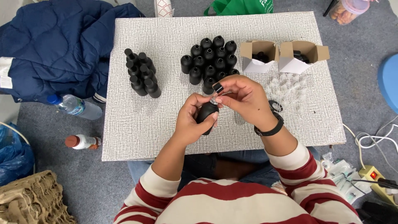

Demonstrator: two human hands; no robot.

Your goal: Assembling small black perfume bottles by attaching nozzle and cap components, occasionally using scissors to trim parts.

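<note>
The left hand [191, 120] hides most of the bottle [206, 112] — its small clear top is too tiny to tell. The jar [347, 9] and green bag [240, 6] are cut off.

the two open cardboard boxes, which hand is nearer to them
Right. The right hand is at the bottle's neck, just below and left of the cardboard boxes. The left hand grips the bottle body, lower and further left.

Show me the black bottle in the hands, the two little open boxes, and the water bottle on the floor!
black bottle [206, 113], head view, on its dark body between the fingers.
open boxes [291, 65], head view, on the right box's white front wall.
water bottle [76, 106], head view, on its clear middle.
</note>
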